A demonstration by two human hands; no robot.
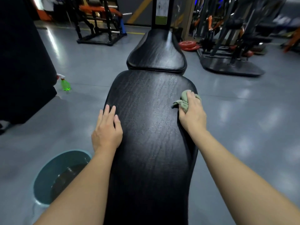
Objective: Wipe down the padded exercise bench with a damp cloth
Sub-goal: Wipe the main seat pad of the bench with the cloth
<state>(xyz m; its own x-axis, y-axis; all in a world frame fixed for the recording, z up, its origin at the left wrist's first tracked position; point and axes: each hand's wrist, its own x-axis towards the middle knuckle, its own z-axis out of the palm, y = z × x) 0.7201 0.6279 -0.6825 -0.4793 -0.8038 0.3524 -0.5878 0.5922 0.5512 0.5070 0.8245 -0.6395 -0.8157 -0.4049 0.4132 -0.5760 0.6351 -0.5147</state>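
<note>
While the left hand (106,132) lies flat, fingers (107,112) straight, on the bench (149,127) at its left edge, the right hand (193,115) grips a cloth (183,101) against the right edge.

Gym: weight machines (100,21), red weight plates (189,45), padded bench (151,127).
</note>
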